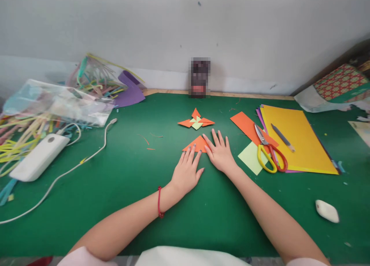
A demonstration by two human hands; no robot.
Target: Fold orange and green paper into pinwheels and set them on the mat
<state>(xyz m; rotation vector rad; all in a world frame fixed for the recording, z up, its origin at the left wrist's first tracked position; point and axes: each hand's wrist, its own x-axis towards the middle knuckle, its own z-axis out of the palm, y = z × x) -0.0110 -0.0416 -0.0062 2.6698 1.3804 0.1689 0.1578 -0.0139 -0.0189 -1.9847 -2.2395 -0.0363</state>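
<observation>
An orange paper triangle (199, 143) lies on the green table, its point facing away from me. My left hand (187, 170) rests flat with fingertips on the triangle's lower left part. Across its right side lies my right hand (221, 153), fingers spread and touching the paper. Just beyond is a folded paper figure (197, 122) with orange points and a pale green centre. To the right are a pale green paper square (253, 158), an orange paper strip (241, 123) and scissors (268, 150) with one yellow and one red handle.
Yellow paper sheets (300, 143) with a pencil-like tool (281, 137) on top lie at right, near a small white case (327, 211). At left are a white power bank (43, 157), its cable (82, 162), a clear plastic bag (72, 104) and many paper strips (26, 135).
</observation>
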